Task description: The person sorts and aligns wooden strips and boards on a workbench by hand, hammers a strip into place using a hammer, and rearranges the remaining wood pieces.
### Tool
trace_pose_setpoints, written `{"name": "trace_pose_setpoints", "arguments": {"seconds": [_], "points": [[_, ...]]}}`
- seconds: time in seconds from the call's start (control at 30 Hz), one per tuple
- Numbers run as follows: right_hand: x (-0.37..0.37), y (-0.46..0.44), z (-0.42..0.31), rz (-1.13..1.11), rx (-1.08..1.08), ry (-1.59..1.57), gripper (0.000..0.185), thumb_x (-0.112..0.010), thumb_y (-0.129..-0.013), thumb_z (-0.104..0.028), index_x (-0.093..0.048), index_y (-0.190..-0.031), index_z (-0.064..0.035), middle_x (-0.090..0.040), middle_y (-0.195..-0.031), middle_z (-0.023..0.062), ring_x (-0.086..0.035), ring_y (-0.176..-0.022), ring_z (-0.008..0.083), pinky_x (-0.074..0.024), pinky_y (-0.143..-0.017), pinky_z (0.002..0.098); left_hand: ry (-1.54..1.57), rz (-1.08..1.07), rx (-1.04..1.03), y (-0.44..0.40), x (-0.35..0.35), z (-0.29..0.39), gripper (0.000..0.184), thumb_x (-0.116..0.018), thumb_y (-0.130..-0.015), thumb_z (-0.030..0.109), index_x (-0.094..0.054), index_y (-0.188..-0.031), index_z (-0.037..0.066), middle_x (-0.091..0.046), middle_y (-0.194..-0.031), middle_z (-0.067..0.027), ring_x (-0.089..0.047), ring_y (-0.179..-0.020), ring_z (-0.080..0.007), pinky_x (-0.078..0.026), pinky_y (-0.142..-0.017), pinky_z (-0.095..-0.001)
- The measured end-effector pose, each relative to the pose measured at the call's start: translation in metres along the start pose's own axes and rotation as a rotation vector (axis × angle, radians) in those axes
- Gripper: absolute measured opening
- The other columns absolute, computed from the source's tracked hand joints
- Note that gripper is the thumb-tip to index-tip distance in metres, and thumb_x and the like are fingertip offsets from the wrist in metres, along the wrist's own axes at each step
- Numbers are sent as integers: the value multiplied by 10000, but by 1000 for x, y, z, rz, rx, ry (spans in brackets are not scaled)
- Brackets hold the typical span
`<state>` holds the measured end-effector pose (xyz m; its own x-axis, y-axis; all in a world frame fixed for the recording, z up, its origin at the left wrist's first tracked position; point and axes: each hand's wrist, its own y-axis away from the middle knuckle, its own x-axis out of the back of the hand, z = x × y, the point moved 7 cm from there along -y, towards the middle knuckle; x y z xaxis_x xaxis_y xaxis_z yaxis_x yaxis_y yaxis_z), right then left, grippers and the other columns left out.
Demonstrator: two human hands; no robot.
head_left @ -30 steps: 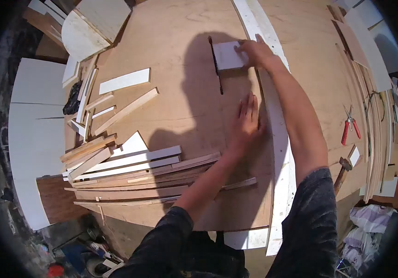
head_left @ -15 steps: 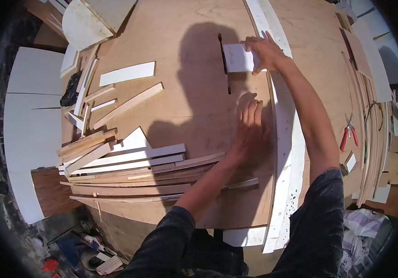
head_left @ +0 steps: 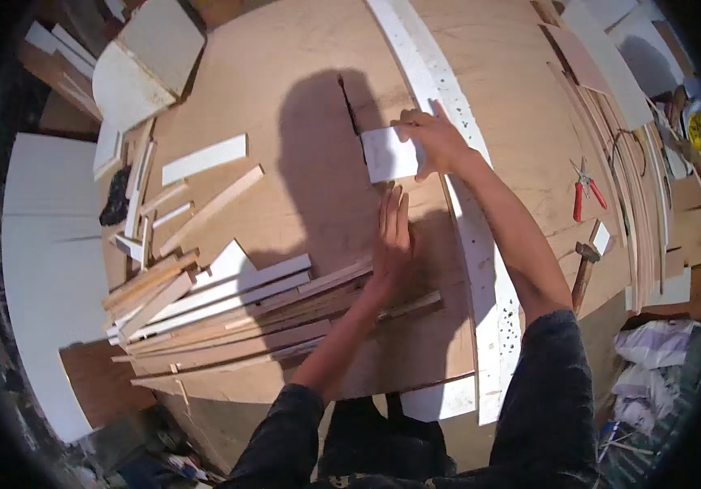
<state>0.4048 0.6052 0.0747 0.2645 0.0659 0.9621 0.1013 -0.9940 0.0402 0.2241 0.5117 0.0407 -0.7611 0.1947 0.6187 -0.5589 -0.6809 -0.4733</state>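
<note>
A small white rectangular board piece [head_left: 385,156] lies flat on the plywood tabletop [head_left: 302,212], its left edge beside a narrow dark slot [head_left: 349,104]. My right hand [head_left: 438,145] grips its right end, thumb at the near side and fingers at the far side. Just below the piece is my left hand [head_left: 394,240], fingers stretched out with the tips at its near edge; whether they touch cannot be made out. Along the right of the piece runs a long white board strip [head_left: 469,216], passing under my right forearm.
Several wood strips [head_left: 236,322] are piled at the near left, with loose white offcuts [head_left: 204,159] beyond. Red-handled pliers [head_left: 587,191] and a hammer [head_left: 584,265] lie on the right. A white box-like piece [head_left: 143,65] stands at the far left.
The camera view has shifted. The white piece now sits nearer to me along the slot, with my right hand still on it. My left hand has come up to its near edge, fingers straighter.
</note>
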Motion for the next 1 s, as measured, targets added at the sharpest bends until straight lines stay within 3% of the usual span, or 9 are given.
{"name": "trace_pose_setpoints", "arguments": {"seconds": [0.33, 0.43, 0.57, 0.63, 0.73, 0.83, 0.9, 0.93, 1.0], "points": [[-18, 35, -20, -103, 34, 13, 906, -979, -452, -196, -508, -1223, -122, -595, -1241, 62, -520, -1330, 286, -184, -1274, 558, 47, -149, 125, 18, 27, -3, 670, -549, -939, 176, -336, -1536, -39, -291, -1612, -281, -314, -1490, -454, -309, -1212, -525], [-25, 78, -39, 26, 136, 100, 1059, -953, -498, -261, -462, -1424, -109, -597, -1306, 96, -504, -1359, 297, -166, -1284, 536, 126, -123, 92, 18, 34, 8, 659, -565, -906, 125, -364, -1512, -39, -312, -1600, -274, -311, -1485, -464, -296, -1216, -530], [-30, 106, -83, -106, 120, -9, 939, -895, -593, -268, -509, -1419, -42, -578, -1383, 161, -464, -1415, 321, -144, -1291, 533, 163, -86, 43, 9, 48, 37, 650, -587, -856, 24, -411, -1480, -20, -329, -1592, -264, -331, -1471, -464, -302, -1204, -538], [-36, 128, -110, 28, 116, 53, 788, -850, -642, -242, -591, -1361, -51, -592, -1382, 151, -490, -1386, 346, -124, -1296, 531, 184, -85, 47, 3, 48, 41, 607, -592, -892, 28, -426, -1475, -4, -330, -1585, -275, -355, -1455, -462, -321, -1188, -535], [-76, 145, -119, -138, 35, 40, 701, -827, -683, -201, -618, -1343, -85, -571, -1410, 162, -465, -1403, 354, -120, -1298, 522, 162, -116, 156, -6, 35, 38, 489, -544, -1032, 184, -423, -1448, -43, -364, -1552, -307, -384, -1422, -473, -359, -1144, -529], [-44, 168, -118, 100, -54, -52, 572, -810, -730, -163, -663, -1280, -101, -576, -1392, 181, -468, -1388, 377, -160, -1282, 530, 208, -225, 78, -22, 5, 42, 490, -556, -1001, 129, -452, -1460, -5, -388, -1544, -291, -369, -1442, -465, -347, -1167, -527], [-1, 215, -106, 295, -240, -510, 493, -796, -762, -153, -677, -1234, -72, -584, -1368, 193, -484, -1357, 398, -278, -1227, 525, 156, -258, 33, -42, -20, 61, 506, -562, -998, 151, -451, -1457, -31, -390, -1542, -293, -356, -1452, -458, -327, -1184, -525], [1, 248, -87, 452, -352, -512, 457, -794, -785, -147, -671, -1210, -32, -623, -1307, 186, -533, -1277, 416, -403, -1113, 504, 103, -262, 3, -52, -33, 75, 527, -569, -995, 173, -450, -1454, -57, -392, -1539, -296, -343, -1463, -451, -306, -1202, -523], [51, 330, -67, 723, -690, -458, 381, -759, -812, -88, -666, -1169, 3, -657, -1174, 219, -603, -1114, 402, -472, -976, 473, -3, -240, -41, -67, -61, 101, 526, -576, -991, 187, -458, -1433, -72, -395, -1540, -288, -348, -1458, -440, -298, -1208, -514]]}}
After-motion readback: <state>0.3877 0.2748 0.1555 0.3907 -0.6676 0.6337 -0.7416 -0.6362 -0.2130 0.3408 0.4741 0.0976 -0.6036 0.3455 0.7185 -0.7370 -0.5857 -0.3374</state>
